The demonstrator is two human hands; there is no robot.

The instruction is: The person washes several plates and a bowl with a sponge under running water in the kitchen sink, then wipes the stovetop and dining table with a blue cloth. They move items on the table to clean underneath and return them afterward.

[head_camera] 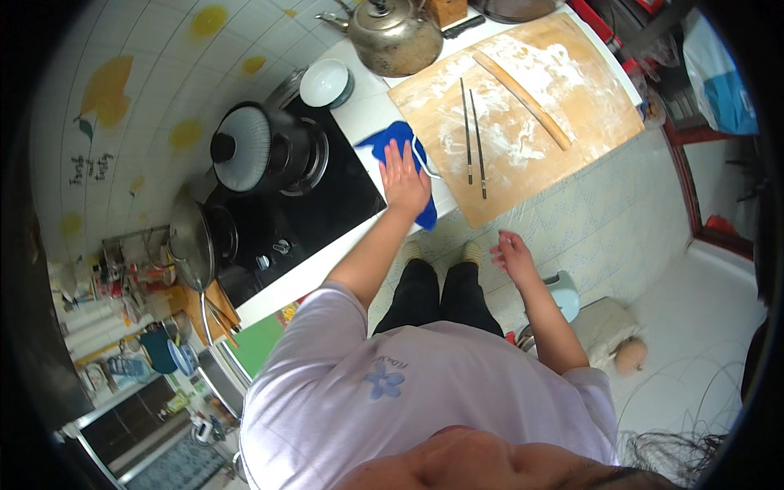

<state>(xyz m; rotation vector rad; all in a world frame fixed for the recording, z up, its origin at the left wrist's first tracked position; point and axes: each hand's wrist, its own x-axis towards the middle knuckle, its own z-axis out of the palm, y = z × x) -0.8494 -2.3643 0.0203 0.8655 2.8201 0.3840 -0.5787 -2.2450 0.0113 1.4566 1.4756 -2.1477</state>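
My left hand (405,184) lies flat, fingers stretched out, on a bunched blue cloth (398,133). The cloth rests on the white counter between the black gas stove and a wooden pastry board (422,101). A thin white loop (421,160) lies beside the cloth, at the board's edge. My right hand (512,257) hangs over the floor in front of the board, fingers loosely curled, with nothing seen in it. On the floured board lie a wooden rolling pin (520,98) and a pair of dark chopsticks (473,138). White flour (554,67) is smeared across the wood.
A lidded black pot (288,147) and a wok (191,245) stand on the gas stove (343,177). Behind the cloth are a white bowl (324,84) and a metal kettle (395,40). A black-handled knife (463,27) lies near the board's back edge.
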